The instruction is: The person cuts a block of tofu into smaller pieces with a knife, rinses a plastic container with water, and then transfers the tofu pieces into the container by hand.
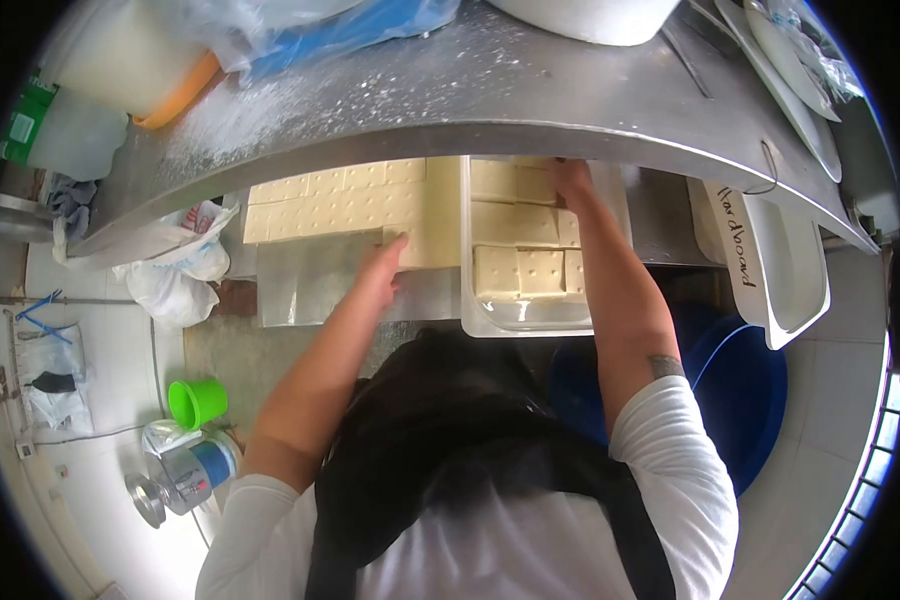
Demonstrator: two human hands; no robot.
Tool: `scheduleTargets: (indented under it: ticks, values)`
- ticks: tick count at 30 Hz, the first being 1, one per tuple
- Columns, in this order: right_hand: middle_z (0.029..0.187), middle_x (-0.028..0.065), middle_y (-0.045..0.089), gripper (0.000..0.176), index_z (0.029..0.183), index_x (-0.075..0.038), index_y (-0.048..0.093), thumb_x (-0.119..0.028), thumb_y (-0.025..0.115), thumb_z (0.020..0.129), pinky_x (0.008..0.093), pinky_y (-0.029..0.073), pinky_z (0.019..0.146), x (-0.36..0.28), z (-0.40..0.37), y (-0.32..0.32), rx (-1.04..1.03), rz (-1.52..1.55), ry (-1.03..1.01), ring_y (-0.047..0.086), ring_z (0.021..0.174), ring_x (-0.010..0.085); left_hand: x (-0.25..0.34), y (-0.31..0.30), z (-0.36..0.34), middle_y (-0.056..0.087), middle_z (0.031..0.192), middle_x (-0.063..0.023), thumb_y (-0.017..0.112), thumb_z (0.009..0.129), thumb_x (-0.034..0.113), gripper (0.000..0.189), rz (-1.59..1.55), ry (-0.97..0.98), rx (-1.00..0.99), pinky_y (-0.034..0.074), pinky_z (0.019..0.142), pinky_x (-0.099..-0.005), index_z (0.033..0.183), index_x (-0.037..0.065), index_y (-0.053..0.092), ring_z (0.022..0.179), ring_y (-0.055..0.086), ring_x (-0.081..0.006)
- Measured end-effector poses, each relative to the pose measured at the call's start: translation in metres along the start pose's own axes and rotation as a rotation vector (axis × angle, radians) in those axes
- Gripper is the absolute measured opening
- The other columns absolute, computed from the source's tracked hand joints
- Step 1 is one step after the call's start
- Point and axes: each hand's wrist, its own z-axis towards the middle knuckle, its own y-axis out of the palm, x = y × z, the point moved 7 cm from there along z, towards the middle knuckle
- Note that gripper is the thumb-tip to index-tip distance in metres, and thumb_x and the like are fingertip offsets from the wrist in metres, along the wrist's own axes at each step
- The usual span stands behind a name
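Note:
Rows of pale dough squares with small dimples [320, 200] lie on a board [442, 210] under the steel shelf. My left hand [390, 265] is at the front edge of these squares, its fingers close together; what they grip, if anything, is hidden. Beside the board stands a white plastic tub [467, 315] holding more dimpled squares [518, 273]. My right hand [570, 180] reaches into the back right of the tub, partly under the shelf edge, and its fingertips are in shadow.
A steel shelf [400, 138] dusted with flour crosses above the work. Another white tub with handwriting [755, 270] sits at the right. A blue barrel [760, 400] is below right. White plastic bags [175, 275], a green bucket [198, 403] and a metal container [185, 480] are at the left.

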Motion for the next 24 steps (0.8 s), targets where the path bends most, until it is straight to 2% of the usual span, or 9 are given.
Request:
scheduleTargets:
  ticks: [3, 8, 10, 12, 16, 18, 19, 22, 24]
  values:
    - [0.124, 0.0274, 0.072, 0.045, 0.12, 0.001, 0.072, -0.037, 0.064, 0.098, 0.0434, 0.054, 0.093, 0.01, 0.009, 0.003, -0.05, -0.104, -0.007, 0.072, 0.111, 0.0424, -0.017, -0.003, 0.005, 0.061, 0.12, -0.0086, 0.086, 0.085, 0.045, 0.075, 0.023, -0.223, 0.078, 0.052, 0.078, -0.0405, 0.14, 0.002, 0.056, 0.092, 0.059, -0.0245]
    - [0.104, 0.0169, 0.076, 0.043, 0.135, -0.002, 0.065, -0.02, 0.072, 0.097, 0.0353, 0.054, 0.085, -0.081, -0.087, -0.031, 0.059, -0.002, -0.12, 0.071, 0.097, 0.0213, -0.018, -0.019, -0.007, 0.064, 0.12, -0.007, 0.084, 0.087, 0.04, 0.066, 0.057, 0.036, 0.043, 0.053, 0.077, -0.0395, 0.137, 0.009, 0.055, 0.1, 0.062, -0.021]
    - [0.098, 0.0067, 0.072, 0.028, 0.129, -0.002, 0.067, -0.009, 0.068, 0.102, 0.0306, 0.054, 0.079, -0.098, -0.136, -0.015, 0.059, 0.189, -0.284, 0.064, 0.089, 0.0127, -0.02, -0.025, -0.015, 0.066, 0.12, -0.0062, 0.08, 0.092, 0.032, 0.054, -0.279, 0.077, -0.247, 0.055, 0.079, -0.0404, 0.135, 0.008, 0.056, 0.104, 0.064, -0.0221]
    - [0.108, 0.0119, 0.074, 0.032, 0.131, 0.0, 0.066, -0.005, 0.071, 0.099, 0.0301, 0.057, 0.073, -0.137, -0.188, 0.0, -0.067, 0.309, -0.374, 0.068, 0.082, 0.0151, -0.022, -0.036, -0.022, 0.066, 0.123, -0.0067, 0.077, 0.094, 0.03, 0.052, -0.369, 0.065, -0.314, 0.056, 0.081, -0.0422, 0.136, 0.008, 0.056, 0.108, 0.065, -0.0224]
    - [0.134, 0.0173, 0.064, 0.065, 0.154, 0.004, 0.043, -0.017, 0.074, 0.101, 0.036, 0.055, 0.099, -0.179, -0.248, 0.038, -0.519, 0.464, -0.077, 0.064, 0.119, 0.0221, 0.015, -0.011, -0.061, 0.066, 0.13, -0.0081, 0.071, 0.1, 0.03, 0.049, -0.515, 0.107, -0.469, 0.057, 0.089, -0.0459, 0.141, 0.007, 0.055, 0.115, 0.066, -0.0231]
    - [0.137, 0.0184, 0.062, 0.063, 0.153, 0.005, 0.042, -0.016, 0.071, 0.102, 0.0374, 0.052, 0.105, -0.188, -0.253, 0.045, -0.538, 0.634, -0.023, 0.061, 0.126, 0.0238, 0.043, 0.01, -0.085, 0.065, 0.131, -0.0086, 0.07, 0.102, 0.033, 0.051, -0.489, 0.169, -0.483, 0.057, 0.091, -0.0459, 0.142, 0.006, 0.054, 0.116, 0.066, -0.023]
    - [0.137, 0.0184, 0.062, 0.063, 0.153, 0.005, 0.042, -0.016, 0.071, 0.102, 0.0374, 0.052, 0.105, -0.182, -0.248, 0.044, -0.529, 0.628, -0.023, 0.061, 0.126, 0.0238, 0.056, 0.021, -0.096, 0.065, 0.131, -0.0085, 0.069, 0.104, 0.034, 0.053, -0.443, 0.259, -0.554, 0.056, 0.093, -0.0439, 0.144, 0.004, 0.052, 0.115, 0.066, -0.0221]
    - [0.129, 0.0127, 0.068, 0.044, 0.145, -0.003, 0.051, -0.017, 0.063, 0.106, 0.0419, 0.056, 0.095, -0.163, -0.232, 0.029, -0.597, 1.275, 0.372, 0.066, 0.117, 0.0225, 0.081, 0.032, -0.124, 0.065, 0.13, -0.008, 0.068, 0.106, 0.035, 0.051, -0.341, 0.415, -0.654, 0.055, 0.094, -0.037, 0.143, 0.003, 0.055, 0.109, 0.066, -0.0183]
    - [0.128, 0.0099, 0.069, 0.038, 0.142, -0.007, 0.054, -0.023, 0.059, 0.108, 0.0427, 0.057, 0.092, -0.14, -0.221, 0.013, -0.553, 1.331, 0.466, 0.068, 0.113, 0.0236, 0.068, 0.01, -0.125, 0.065, 0.124, -0.0086, 0.062, 0.109, 0.028, 0.038, -0.026, 0.376, -0.473, 0.056, 0.092, -0.0366, 0.14, 0.005, 0.06, 0.109, 0.065, -0.0174]
